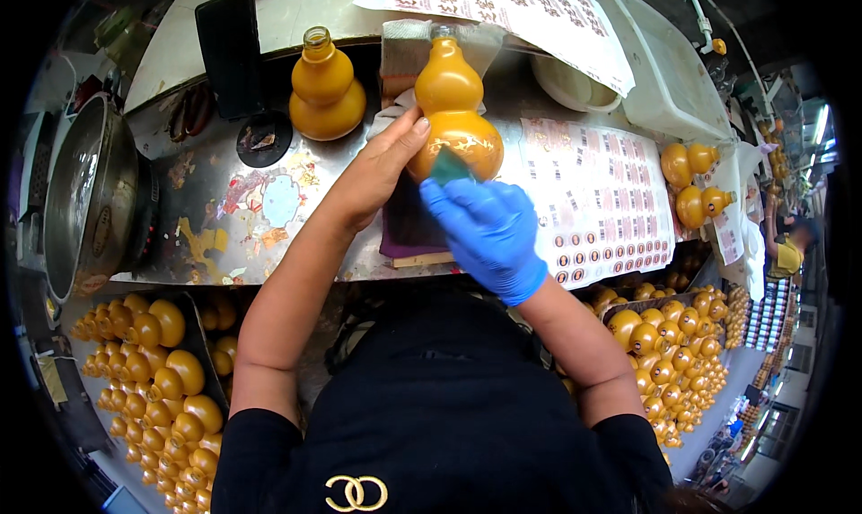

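Observation:
A yellow-brown gourd-shaped bottle (pixel 449 87) lies in front of me, its glass neck pointing away. My bare left hand (pixel 377 168) is closed around the left side of its lower bulb. In a blue glove, my right hand (pixel 489 236) grips a small dark green scraper-like piece (pixel 451 166) and presses it against the lower bulb, where a pale design shows. Its exact kind is hard to make out. White cloth (pixel 395 110) lies by the bottle's left side. A second gourd bottle (pixel 327 87) stands upright to the left.
Printed sticker sheets (pixel 597 195) lie at right, with another sheet (pixel 503 2) at the back. A phone (pixel 226 52) stands at back left, near a metal pan (pixel 94 200). A white tub (pixel 664 61) stands at back right. Gourd bottles (pixel 166 384) crowd both sides below the table.

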A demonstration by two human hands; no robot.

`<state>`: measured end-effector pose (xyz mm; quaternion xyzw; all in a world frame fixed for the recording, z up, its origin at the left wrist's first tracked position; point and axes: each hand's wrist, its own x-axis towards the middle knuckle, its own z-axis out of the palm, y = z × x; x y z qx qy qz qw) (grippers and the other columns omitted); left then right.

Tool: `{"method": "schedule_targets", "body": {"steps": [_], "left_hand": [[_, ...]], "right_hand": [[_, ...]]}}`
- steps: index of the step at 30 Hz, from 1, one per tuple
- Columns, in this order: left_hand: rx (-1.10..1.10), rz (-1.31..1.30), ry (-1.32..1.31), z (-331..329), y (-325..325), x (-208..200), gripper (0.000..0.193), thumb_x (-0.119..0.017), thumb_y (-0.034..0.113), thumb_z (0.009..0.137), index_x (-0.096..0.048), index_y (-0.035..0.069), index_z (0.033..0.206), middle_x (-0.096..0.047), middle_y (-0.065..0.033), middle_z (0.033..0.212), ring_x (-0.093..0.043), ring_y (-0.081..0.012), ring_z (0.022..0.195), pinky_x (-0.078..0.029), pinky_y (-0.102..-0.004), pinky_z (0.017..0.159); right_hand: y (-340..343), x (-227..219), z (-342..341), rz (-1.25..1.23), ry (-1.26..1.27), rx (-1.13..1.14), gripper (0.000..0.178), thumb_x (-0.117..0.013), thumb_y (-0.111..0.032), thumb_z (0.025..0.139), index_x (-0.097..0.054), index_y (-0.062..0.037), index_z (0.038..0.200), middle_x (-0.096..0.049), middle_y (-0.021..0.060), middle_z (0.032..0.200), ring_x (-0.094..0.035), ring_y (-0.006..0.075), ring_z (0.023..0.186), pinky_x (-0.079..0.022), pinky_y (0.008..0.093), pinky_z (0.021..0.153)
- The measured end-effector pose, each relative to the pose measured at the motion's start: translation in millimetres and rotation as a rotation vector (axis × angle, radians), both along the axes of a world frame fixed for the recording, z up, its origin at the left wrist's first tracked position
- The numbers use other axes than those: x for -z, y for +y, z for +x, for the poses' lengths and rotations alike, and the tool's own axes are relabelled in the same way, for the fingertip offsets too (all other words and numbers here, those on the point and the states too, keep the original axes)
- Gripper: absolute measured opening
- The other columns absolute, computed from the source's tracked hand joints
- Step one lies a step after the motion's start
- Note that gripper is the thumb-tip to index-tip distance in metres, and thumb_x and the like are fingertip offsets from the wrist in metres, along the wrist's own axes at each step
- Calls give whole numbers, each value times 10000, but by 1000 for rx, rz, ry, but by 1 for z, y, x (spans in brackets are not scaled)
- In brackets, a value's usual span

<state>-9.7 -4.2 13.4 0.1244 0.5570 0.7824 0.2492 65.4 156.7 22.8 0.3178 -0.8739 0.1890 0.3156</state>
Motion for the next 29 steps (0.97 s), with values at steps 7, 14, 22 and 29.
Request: {"method": "schedule_targets", "body": {"steps": [7, 14, 22, 29], "left_hand": [[-7, 5, -25, 0, 1, 2, 571, -372, 352, 1022, -242, 23, 1470, -412, -114, 1420, -412, -181, 1293, -319, -296, 1075], [-239, -126, 354, 9, 4, 27, 787, -391, 561, 954, -204, 4, 1477, -379, -183, 1440, -368, -255, 1335, -287, -339, 1091], [-213, -433, 498, 18, 5, 37, 969, -516, 638, 859, -141, 4, 1488, -343, -242, 1447, -344, -332, 1347, -259, -379, 1099], [-134, -405, 395, 18, 4, 26, 1042, -466, 727, 814, -62, 68, 1512, -202, -159, 1523, -261, -256, 1390, -178, -353, 1135]], "right_hand": [[-16, 10, 5, 72, -57, -54, 358, -658, -150, 726, -614, -104, 1079, -553, -1, 1011, -544, 182, 795, -446, 312, 605], [-5, 16, 12, -554, -275, 67, 266, -698, -62, 787, -596, -43, 1033, -630, 97, 862, -642, 222, 746, -508, 313, 653], [25, 29, 2, -1254, -693, 177, 331, -720, -114, 843, -493, -12, 1061, -632, 74, 945, -607, 93, 803, -507, 220, 706], [42, 33, -2, -1349, -803, 149, 346, -729, -133, 838, -486, -3, 1047, -621, 73, 928, -595, 88, 813, -505, 217, 702]]}}
